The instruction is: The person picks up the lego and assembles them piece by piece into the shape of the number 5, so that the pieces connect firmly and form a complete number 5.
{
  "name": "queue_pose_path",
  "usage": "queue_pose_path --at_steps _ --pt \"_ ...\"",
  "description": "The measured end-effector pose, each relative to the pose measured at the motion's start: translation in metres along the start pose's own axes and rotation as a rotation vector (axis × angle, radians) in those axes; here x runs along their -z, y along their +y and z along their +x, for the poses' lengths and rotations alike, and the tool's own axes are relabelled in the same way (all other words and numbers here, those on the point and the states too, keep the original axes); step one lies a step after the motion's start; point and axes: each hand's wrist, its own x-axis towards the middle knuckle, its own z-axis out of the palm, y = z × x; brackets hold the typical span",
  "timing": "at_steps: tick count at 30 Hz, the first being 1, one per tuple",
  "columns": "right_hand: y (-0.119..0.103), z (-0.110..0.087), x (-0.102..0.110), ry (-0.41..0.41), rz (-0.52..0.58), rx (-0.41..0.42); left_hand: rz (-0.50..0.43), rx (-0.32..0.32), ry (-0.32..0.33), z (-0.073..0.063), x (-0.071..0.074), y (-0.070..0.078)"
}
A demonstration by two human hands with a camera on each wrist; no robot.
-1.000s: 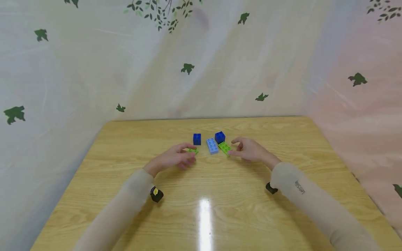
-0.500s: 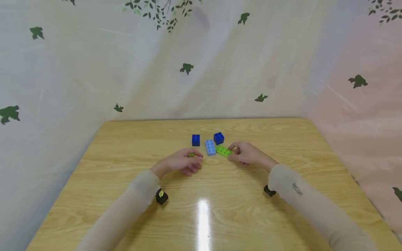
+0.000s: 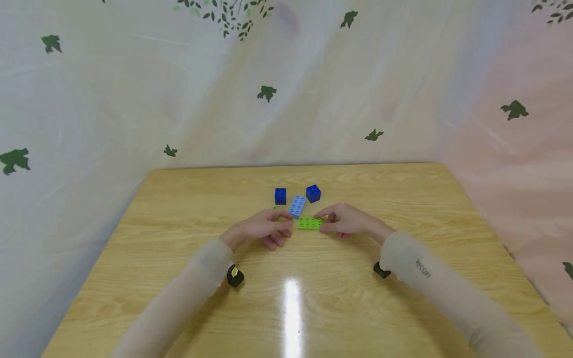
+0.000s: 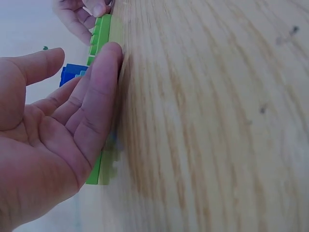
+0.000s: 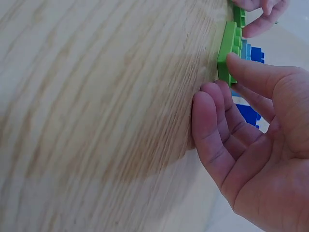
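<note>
My right hand (image 3: 349, 219) pinches the right end of a long lime-green toy brick (image 3: 309, 223) between thumb and forefinger. The brick lies flat on the table, studs up, roughly parallel to the far edge. My left hand (image 3: 266, 227) hovers low beside its left end, fingers loosely extended and thumb apart, gripping nothing. Close to the left fingertips, a light blue brick (image 3: 297, 205) lies at a slant; whether they touch it I cannot tell. A second lime-green brick (image 4: 94, 171) sits behind the left hand, mostly hidden in the head view.
Two dark blue square bricks stand further back, a left one (image 3: 280, 196) and a right one (image 3: 313, 193). The wooden table (image 3: 340, 308) ends at a pale curtain (image 3: 313, 114) printed with leaves.
The right hand took hold of the lime-green brick, turned it sideways and drew it nearer. The light blue brick swung to the opposite slant. The left hand shifted right.
</note>
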Motion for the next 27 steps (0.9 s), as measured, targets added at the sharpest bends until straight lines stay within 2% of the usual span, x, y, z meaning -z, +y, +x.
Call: queue_pose_path --at_steps 6,27 --pt "-0.004 0.003 -0.006 -0.030 0.034 0.012 -0.006 0.008 -0.006 0.001 -0.002 0.000" --pt "-0.011 0.013 -0.014 -0.093 0.079 0.026 -0.018 0.019 0.052 0.008 -0.006 -0.008"
